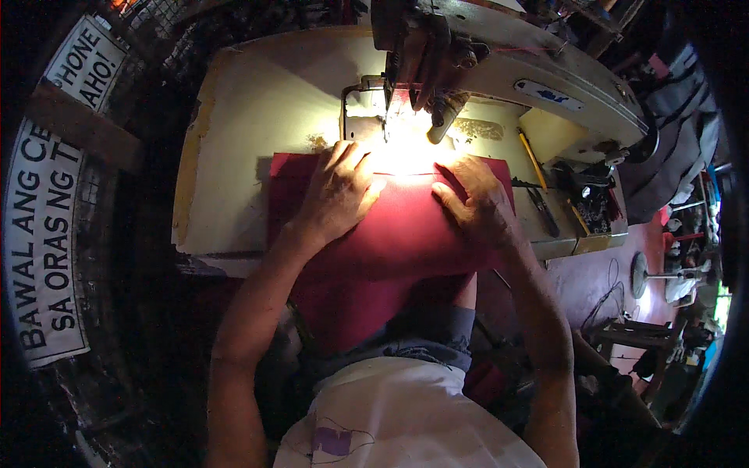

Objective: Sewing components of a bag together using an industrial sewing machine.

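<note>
A red piece of fabric (398, 226) lies over the front of the sewing table and hangs down onto my lap. Its far edge reaches under the head of a sewing machine (538, 74), where a bright lamp washes out the needle area. My left hand (341, 187) rests flat on the fabric to the left of the needle, fingers stretched forward. On the other side, my right hand (472, 193) lies on the fabric, its fingers spread and their tips near the presser foot. Glare hides the exact stitching point.
The pale sewing table (257, 101) has a worn left edge. At the right lie a yellow pencil (532, 158), dark-handled scissors (544, 212) and a cluttered small tray (591, 207). A lettered sign (47, 249) hangs at the left; a fan (641, 274) stands at the far right.
</note>
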